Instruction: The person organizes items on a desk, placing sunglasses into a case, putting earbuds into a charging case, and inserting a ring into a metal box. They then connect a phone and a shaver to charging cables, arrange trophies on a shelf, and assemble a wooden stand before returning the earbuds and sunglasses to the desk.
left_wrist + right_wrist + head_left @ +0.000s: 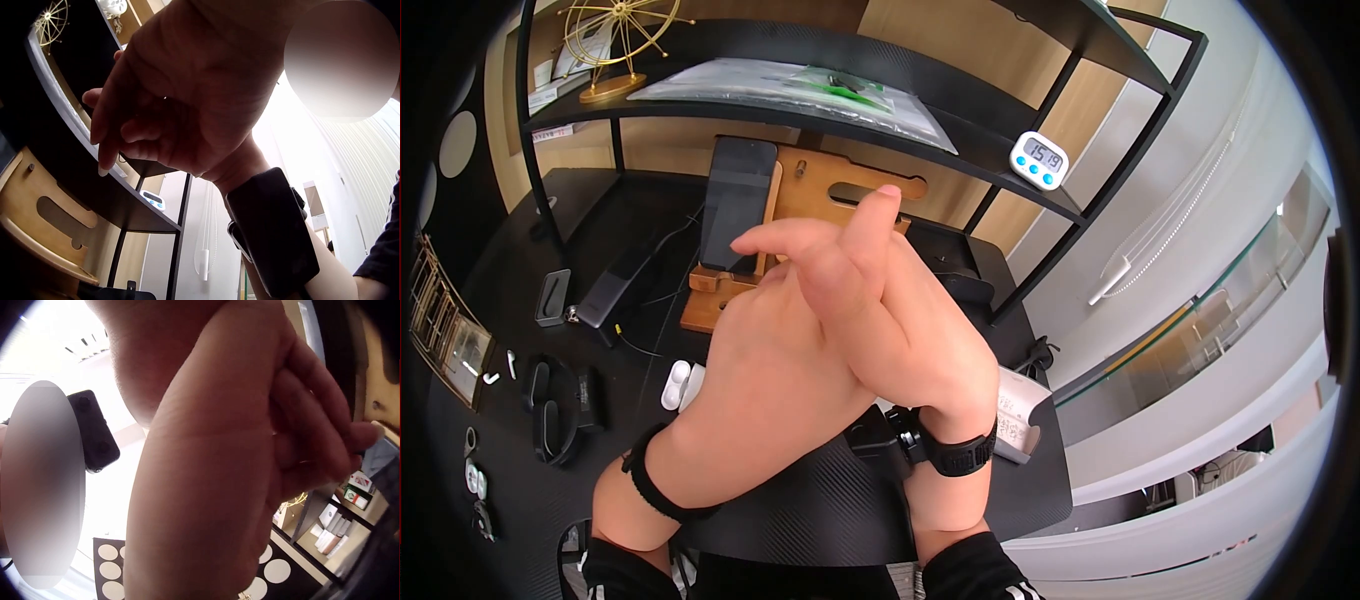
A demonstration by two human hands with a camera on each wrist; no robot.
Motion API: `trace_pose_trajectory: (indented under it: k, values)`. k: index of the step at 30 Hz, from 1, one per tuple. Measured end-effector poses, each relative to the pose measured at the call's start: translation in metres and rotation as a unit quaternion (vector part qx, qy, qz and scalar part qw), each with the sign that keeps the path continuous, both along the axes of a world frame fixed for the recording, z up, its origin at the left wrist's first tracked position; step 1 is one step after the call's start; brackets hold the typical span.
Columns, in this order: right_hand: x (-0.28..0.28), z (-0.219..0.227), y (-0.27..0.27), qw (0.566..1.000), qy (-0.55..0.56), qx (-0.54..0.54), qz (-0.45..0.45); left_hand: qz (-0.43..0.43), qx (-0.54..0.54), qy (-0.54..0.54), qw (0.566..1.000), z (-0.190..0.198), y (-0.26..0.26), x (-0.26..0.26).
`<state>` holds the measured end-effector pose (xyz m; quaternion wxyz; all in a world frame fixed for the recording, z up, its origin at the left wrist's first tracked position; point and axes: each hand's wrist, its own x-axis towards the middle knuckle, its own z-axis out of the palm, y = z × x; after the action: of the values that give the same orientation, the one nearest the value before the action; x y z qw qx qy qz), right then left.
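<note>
Both hands are clasped together above the black desk, in the middle of the head view. My left hand comes in from the lower left, a black band round its wrist. From the lower right comes my right hand, with a black strap and wrist camera. One finger points left and another points up out of the clasp. In the left wrist view, curled fingers overlap; in the right wrist view, bent fingers show beside the wrist. Much of the contact between the palms is hidden.
Behind the hands, a phone leans on a wooden stand. A black shelf above bears a white timer and a gold wheel ornament. Nearby lie an earbud case, a dark rectangular device and black straps.
</note>
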<state>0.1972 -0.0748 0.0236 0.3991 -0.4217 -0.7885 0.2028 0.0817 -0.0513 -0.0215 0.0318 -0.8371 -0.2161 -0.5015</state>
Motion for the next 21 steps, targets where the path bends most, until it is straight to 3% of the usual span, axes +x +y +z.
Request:
trace_pose_trajectory:
  k: [5,8,21]
  values:
    - [0.001,0.0,-0.001,0.999,0.016,-0.038,-0.003,-0.043,-0.04,-0.075,0.996,-0.013,0.004,0.009]
    - [0.001,0.0,0.0,0.998,0.031,-0.049,-0.006,-0.021,0.033,-0.073,0.997,-0.01,0.003,0.006]
    - [0.003,-0.001,0.0,0.998,0.033,-0.059,-0.001,0.004,-0.003,-0.032,0.999,-0.005,-0.001,0.005]
